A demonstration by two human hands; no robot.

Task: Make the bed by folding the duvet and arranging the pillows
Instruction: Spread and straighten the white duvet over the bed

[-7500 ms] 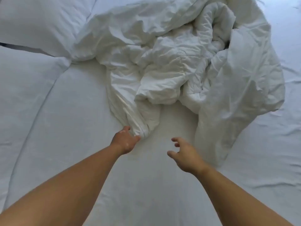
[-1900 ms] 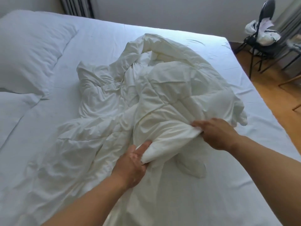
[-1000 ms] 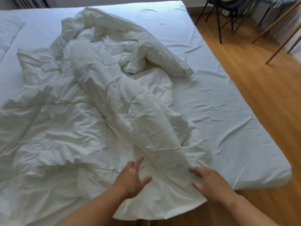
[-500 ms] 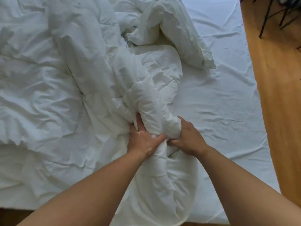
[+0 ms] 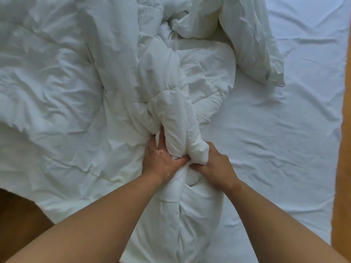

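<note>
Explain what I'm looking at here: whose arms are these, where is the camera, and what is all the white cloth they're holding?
There is no machine here: a person works with two bare hands. The picture comes from one wide-angle camera worn on the person's head, looking forward and down, so both forearms reach in from the bottom edge. The crumpled white mass is a duvet, lying on a bed covered by a smoother white sheet. The left hand and the right hand sit side by side, fingers curled round a bunched fold near the duvet's middle. The brown strip at the right is a wooden floor. No pillows are in view.
</note>
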